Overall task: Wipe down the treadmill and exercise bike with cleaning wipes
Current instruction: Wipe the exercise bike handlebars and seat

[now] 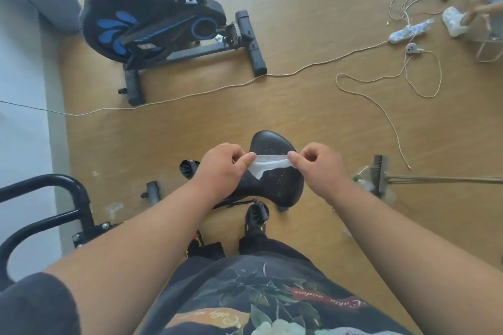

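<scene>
A white cleaning wipe (268, 166) is stretched between my two hands just above a black bike saddle (272, 185) speckled with pale dust. My left hand (226, 163) pinches the wipe's left end and my right hand (318, 163) pinches its right end. The saddle's bike stands directly below me, with a pedal (255, 215) showing under the seat. A second black and blue exercise bike (160, 27) stands on the wooden floor at the upper left.
A black curved handrail (54, 198) sits at the lower left. A long cord (190, 95) crosses the floor to a power strip (408, 31) at the upper right. A broom head (378, 174) lies at the right. Another person's hand and shoe (457, 20) are in the far right corner.
</scene>
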